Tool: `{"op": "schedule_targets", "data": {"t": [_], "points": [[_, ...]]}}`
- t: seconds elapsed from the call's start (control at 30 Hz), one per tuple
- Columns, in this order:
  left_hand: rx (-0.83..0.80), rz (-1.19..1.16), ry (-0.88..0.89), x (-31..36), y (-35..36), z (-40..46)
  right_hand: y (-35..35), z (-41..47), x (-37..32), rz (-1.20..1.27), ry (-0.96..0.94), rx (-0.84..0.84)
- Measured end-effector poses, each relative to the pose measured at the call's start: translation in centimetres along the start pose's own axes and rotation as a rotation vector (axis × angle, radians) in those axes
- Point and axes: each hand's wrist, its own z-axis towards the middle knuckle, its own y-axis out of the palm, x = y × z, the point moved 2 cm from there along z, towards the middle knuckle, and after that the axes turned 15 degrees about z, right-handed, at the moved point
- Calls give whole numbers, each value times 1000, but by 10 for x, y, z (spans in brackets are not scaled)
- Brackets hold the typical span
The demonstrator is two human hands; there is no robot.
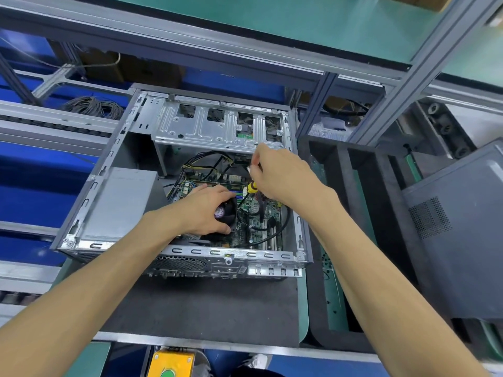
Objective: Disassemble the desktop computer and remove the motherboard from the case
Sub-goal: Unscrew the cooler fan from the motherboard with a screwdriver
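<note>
Inside one open case (81, 213), left hand (206, 210) grips one fan (227, 216), right hand (277, 175) one screwdriver (252, 187).

i see a workbench (303, 303) with a green surface and a metal front edge. a dark grey mat (206, 308) lies flat on it, and the open computer case (89, 191) sits on the mat's far part. just to the right, a black foam tray (351, 213) with long slots rests on the bench. a grey side panel (462, 240) lies tilted over the tray's right side.
</note>
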Motion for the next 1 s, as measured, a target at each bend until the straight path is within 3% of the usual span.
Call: {"op": "schedule_targets", "data": {"t": [0.17,0.37,0.53,0.73,1.0], "points": [[0,-5,0,0,-2,-1,0,-8,-3,135,-107,-64],[4,-44,-9,0,-5,-5,-2,-5,5,4,43,8],[1,-74,-19,0,-8,-8,0,-12,-7,222,-90,-72],[-12,-80,-9,2,-10,-11,3,-5,-23,-49,-50,-4],[-4,-82,-10,-1,-7,-10,1,-11,-18,1,-36,-53]]}}
